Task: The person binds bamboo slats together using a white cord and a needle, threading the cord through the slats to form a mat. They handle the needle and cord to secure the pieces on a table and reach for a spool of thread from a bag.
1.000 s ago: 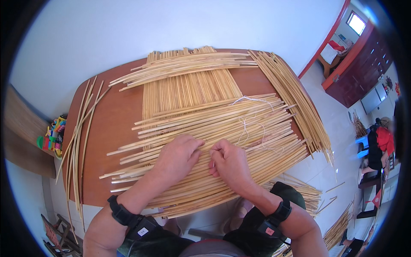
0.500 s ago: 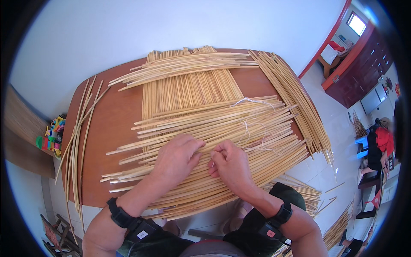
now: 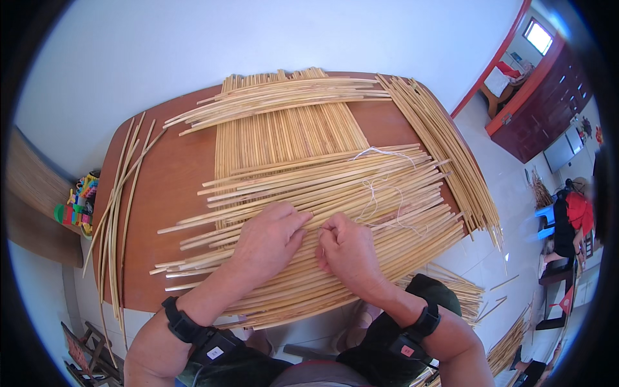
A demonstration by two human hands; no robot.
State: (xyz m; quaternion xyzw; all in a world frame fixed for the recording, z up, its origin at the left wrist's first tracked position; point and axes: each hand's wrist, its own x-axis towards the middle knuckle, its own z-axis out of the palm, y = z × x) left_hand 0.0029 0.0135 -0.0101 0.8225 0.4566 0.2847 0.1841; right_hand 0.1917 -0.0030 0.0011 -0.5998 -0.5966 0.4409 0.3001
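1. Nearest, a layer of pale sticks (image 3: 412,251) lies crosswise at the front edge of the brown counter (image 3: 171,174), the lowest ones overhanging it.
2. The right hand (image 3: 348,248) is over the middle of this layer, its grip clenched with thumb against curled forefinger; whether string is pinched inside is too small to tell.
3. The left hand (image 3: 271,238) rests just beside it on the sticks, fingertips pointing inward; I cannot tell whether its grip has hold of anything.
4. Beyond the right hand, white string (image 3: 371,187) trails loosely over the layer. The step in hand looks like lashing the sticks; the next move likely calls for drawing that slack snug while the left hand steadies the row.
5. Farther off, a panel of close-set sticks (image 3: 284,142) runs away from the person, with loose sticks (image 3: 277,100) across it.
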